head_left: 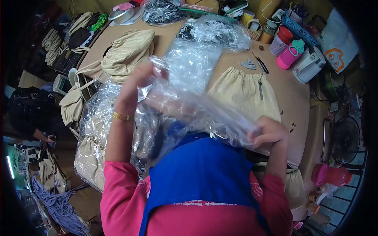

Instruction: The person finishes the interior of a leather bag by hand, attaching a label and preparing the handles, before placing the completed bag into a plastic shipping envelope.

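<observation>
Hands (pixel 204 104) grip crinkly (perhaps empty) plastic bag (pixel 189 74).

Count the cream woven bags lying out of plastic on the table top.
2. One cream bag lies at the table's far left, handles trailing toward the edge. The other cream bag lies flat right of centre, behind the clear plastic bag. More may be hidden behind the plastic.

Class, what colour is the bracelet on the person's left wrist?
Gold; the bracelet shows best in the head view.

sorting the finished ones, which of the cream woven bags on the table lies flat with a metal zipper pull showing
The cream woven bag right of the clear plastic bag that both hands hold. It lies flat, zipper pull showing; the bag at the left is bunched up.
</observation>
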Demonstrator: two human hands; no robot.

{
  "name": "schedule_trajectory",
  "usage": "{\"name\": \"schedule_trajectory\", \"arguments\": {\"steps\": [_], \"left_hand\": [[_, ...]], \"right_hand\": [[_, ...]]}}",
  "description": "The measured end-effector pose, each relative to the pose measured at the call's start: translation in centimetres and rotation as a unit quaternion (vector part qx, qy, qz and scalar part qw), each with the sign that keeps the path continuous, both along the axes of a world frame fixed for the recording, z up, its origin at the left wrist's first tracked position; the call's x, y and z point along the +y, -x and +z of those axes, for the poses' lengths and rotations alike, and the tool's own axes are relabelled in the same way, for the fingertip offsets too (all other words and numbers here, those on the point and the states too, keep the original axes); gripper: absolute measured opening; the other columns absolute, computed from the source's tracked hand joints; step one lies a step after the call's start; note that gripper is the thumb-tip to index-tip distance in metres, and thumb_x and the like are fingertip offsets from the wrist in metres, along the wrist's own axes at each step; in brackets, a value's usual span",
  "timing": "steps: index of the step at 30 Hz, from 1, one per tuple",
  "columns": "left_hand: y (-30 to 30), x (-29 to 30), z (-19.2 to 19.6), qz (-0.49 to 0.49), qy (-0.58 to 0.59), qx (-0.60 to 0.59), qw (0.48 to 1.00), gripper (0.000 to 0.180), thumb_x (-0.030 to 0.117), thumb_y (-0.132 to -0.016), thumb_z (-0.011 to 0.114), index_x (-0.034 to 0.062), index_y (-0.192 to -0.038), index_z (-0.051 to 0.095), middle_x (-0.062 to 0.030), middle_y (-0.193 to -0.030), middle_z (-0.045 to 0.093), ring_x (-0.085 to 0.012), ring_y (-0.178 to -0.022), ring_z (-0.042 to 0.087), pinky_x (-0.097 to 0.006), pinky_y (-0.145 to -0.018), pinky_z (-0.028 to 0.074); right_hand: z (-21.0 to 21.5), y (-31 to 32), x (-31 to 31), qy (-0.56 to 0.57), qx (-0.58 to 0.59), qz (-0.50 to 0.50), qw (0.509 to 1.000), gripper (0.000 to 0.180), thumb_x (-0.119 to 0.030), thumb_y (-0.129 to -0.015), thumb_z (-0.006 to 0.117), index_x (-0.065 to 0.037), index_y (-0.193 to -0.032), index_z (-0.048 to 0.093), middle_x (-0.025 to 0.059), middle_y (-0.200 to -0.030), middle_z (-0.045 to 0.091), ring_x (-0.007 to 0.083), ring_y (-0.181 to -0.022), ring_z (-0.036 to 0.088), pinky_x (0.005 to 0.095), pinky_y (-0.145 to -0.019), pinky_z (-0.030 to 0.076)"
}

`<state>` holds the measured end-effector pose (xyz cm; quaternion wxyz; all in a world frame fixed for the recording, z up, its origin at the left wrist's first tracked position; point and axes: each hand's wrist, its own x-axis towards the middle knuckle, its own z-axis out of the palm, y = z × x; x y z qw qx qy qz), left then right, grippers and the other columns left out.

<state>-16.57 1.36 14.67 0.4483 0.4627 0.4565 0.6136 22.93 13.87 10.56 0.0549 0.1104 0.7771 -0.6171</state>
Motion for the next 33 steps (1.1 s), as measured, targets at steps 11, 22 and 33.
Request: {"name": "schedule_trajectory", "arguments": {"steps": [11, 22, 33], "left_hand": [[1.1, 0.3, -1.5, -0.038, -0.006, -0.22, 0.975, 0.029, 0.023, -0.1, 0.053, -0.0005, -0.114, 0.061, -0.0103, -0.097, 0.067, -0.0166, -0.072, 0.065, -0.031, -0.07, 0.054], [2.6, 3.1, -5.6, -0.144, 0.029, -0.248, 0.957, 0.029, 0.031, -0.093, 0.063, 0.0029, -0.098, 0.064, -0.0065, -0.091, 0.065, -0.0139, -0.079, 0.058, -0.03, -0.072, 0.051], [-1.1, 2.8, -2.2, -0.063, 0.12, -0.135, 0.981, 0.031, 0.032, -0.095, 0.063, 0.0016, -0.092, 0.064, 0.0032, -0.071, 0.061, -0.0047, -0.062, 0.052, -0.021, -0.061, 0.044]], "right_hand": [[-6.4, -4.3, 0.6, 0.362, 0.282, -0.222, 0.86, 0.032, -0.028, -0.085, 0.072, -0.003, -0.104, 0.064, 0.0069, -0.083, 0.063, 0.017, -0.073, 0.063, 0.0332, -0.062, 0.05], [-6.3, 0.3, 2.2, 0.234, 0.147, -0.113, 0.954, 0.032, -0.024, -0.088, 0.07, -0.003, -0.109, 0.06, 0.0081, -0.092, 0.065, 0.0172, -0.067, 0.064, 0.0328, -0.064, 0.056], [-9.1, -2.4, 2.2, 0.0, 0.142, -0.226, 0.964, 0.029, -0.026, -0.091, 0.063, -0.001, -0.104, 0.065, 0.0044, -0.07, 0.064, 0.0168, -0.067, 0.062, 0.0274, -0.066, 0.049]]}}
